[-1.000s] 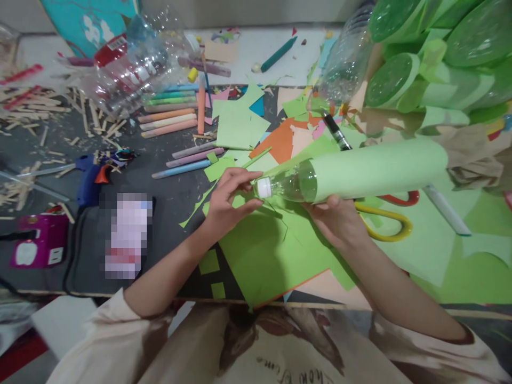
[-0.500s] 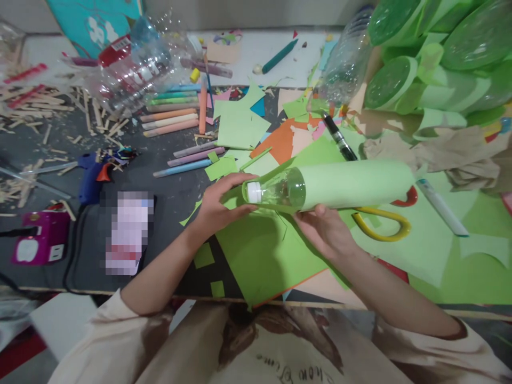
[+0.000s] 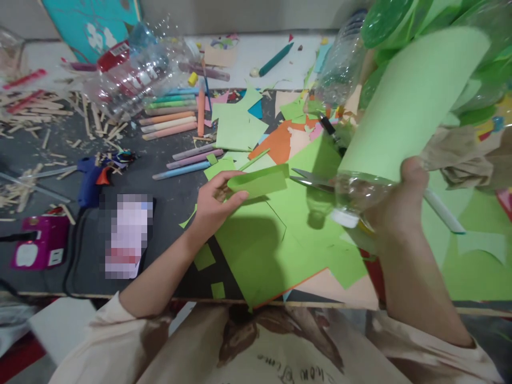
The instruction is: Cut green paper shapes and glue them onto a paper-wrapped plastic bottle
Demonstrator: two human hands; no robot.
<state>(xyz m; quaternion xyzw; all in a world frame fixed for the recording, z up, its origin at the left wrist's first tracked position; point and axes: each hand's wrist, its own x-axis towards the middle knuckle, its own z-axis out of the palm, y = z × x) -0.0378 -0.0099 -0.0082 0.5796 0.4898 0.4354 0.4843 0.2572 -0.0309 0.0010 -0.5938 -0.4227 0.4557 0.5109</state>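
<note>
Pinched in my left hand [image 3: 218,208] is a curved strip of green paper [image 3: 262,182], lifted over the green sheets [image 3: 256,256]. My right hand [image 3: 400,202] grips a clear plastic bottle [image 3: 360,194] wrapped in pale green paper [image 3: 416,106]. The bottle tilts, its white cap [image 3: 344,218] low and pointing toward me, its wrapped end up and to the right. Beneath the bottle, scissors [image 3: 312,180] lie with their blades showing to the left; their handles are mostly hidden.
Markers [image 3: 170,122] and paper scraps [image 3: 240,125] lie beyond my hands. At left are a blue glue gun [image 3: 90,178], a phone [image 3: 130,234] and a magenta box [image 3: 42,242]. Plastic bottles [image 3: 140,69] stand back left; green-wrapped bottles [image 3: 486,80] are piled back right.
My right hand has swung the wrapped bottle up and to the right, tilting it. My left hand has come away from the cap end with the green paper strip. The scissor blades now show.
</note>
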